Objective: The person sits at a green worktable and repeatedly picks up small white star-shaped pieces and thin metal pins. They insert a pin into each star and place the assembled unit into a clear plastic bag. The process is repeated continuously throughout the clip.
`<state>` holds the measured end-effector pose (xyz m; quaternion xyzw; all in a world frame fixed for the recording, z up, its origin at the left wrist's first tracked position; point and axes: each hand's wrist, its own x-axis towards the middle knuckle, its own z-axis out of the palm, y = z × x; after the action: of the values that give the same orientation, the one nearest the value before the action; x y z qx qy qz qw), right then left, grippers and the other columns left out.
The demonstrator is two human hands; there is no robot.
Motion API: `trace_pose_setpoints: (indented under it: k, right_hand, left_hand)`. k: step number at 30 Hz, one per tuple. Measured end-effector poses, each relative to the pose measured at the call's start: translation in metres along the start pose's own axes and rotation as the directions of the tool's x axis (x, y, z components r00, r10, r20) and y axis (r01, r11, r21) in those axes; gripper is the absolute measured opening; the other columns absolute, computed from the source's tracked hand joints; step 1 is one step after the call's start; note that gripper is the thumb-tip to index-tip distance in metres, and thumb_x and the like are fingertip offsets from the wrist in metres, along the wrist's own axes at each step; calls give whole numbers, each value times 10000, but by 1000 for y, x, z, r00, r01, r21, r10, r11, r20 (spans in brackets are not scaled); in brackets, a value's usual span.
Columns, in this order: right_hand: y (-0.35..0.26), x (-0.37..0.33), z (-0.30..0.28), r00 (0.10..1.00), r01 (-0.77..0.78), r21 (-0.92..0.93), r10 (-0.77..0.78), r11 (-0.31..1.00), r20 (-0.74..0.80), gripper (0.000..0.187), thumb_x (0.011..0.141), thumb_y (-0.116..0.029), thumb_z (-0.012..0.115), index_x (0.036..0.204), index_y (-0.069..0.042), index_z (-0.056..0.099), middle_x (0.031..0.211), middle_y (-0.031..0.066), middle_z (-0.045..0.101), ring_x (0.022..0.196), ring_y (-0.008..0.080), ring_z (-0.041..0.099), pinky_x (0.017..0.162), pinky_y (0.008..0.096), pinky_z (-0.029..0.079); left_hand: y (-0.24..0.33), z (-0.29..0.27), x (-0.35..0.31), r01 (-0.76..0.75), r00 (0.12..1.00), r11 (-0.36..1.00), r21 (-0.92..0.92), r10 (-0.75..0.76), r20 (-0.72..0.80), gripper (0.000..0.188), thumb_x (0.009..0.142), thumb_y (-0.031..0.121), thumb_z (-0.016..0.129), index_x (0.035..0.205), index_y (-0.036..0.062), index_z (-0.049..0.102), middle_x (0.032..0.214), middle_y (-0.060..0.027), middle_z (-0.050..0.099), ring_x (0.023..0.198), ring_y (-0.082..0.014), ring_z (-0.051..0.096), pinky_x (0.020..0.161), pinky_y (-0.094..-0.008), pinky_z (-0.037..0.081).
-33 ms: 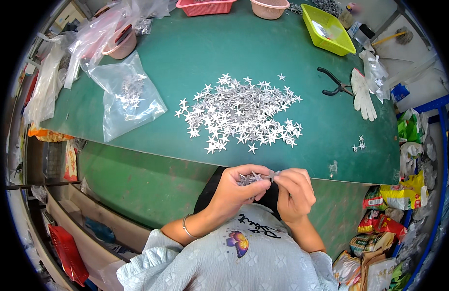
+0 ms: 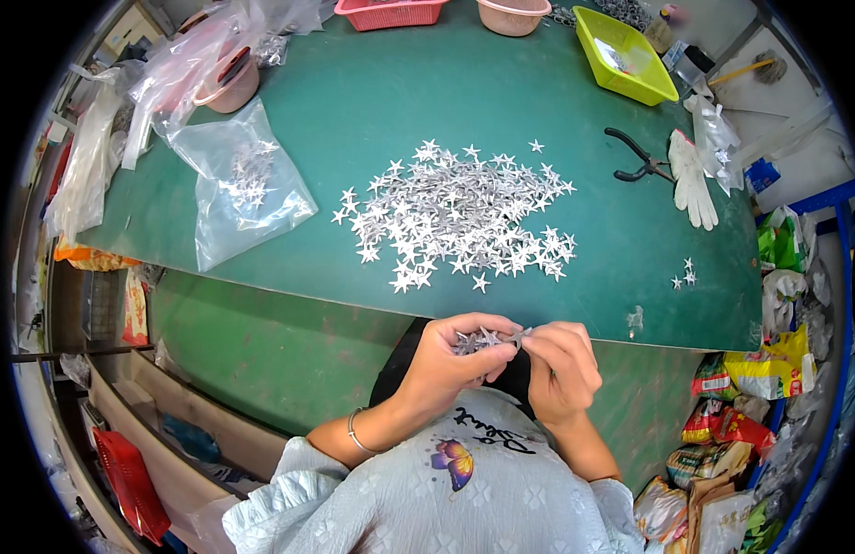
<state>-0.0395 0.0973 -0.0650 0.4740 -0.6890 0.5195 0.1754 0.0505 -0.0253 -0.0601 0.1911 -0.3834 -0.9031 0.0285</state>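
My left hand (image 2: 455, 355) is curled around several small silver starfish-shaped pieces (image 2: 475, 342), just off the near table edge. Fingertips of my right hand (image 2: 563, 365) pinch a single silver star (image 2: 518, 336) beside the left thumb, where the two hands almost meet. Beyond them a large heap of the same silver stars (image 2: 455, 208) is spread over the green tabletop. A few separate stars (image 2: 688, 275) lie near the table's right end. Left of the heap, a clear plastic bag (image 2: 247, 226) has more stars in or on it.
Black-handled pliers (image 2: 638, 166) and a white glove (image 2: 691, 185) lie at the right. Along the far side stand a yellow-green basket (image 2: 663, 90), a pink bowl (image 2: 512, 20) and a red basket (image 2: 390, 17). Another pink bowl (image 2: 233, 92) is far left. Packets (image 2: 760, 374) crowd a right-hand rack.
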Motion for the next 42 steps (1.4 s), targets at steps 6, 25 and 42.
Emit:
trace_pose_setpoints:
  k: [6, 25, 42]
  right_hand:
    - [0, 2, -1, 985, -173, 156, 174, 972, 11, 188, 663, 120, 650, 834, 44, 623, 778, 133, 612, 668, 253, 584, 575, 297, 476]
    - [3, -2, 16, 758, -643, 388, 620, 660, 201, 118, 787, 114, 535, 890, 66, 568, 859, 115, 572, 748, 137, 516, 692, 226, 422]
    - [11, 1, 20, 725, -689, 363, 597, 627, 345, 88, 781, 86, 558, 846, 59, 611, 768, 89, 605, 676, 112, 512, 641, 216, 403]
  left_hand:
    - [1, 1, 5, -1, 1000, 1000, 28, 1, -1, 169, 807, 58, 635, 972, 24, 626, 670, 2, 560, 557, -26, 466, 438, -160, 281]
    - [-2, -39, 19, 45, 997, 939, -341, -62, -39, 136, 881, 162, 572, 916, 32, 560, 765, -41, 538, 575, -83, 461, 387, -164, 258]
    - [97, -191, 1, -600, 501, 800, -13, 363, -785, 103, 867, 103, 547, 924, 19, 527, 770, -69, 537, 616, -142, 532, 369, -193, 328]
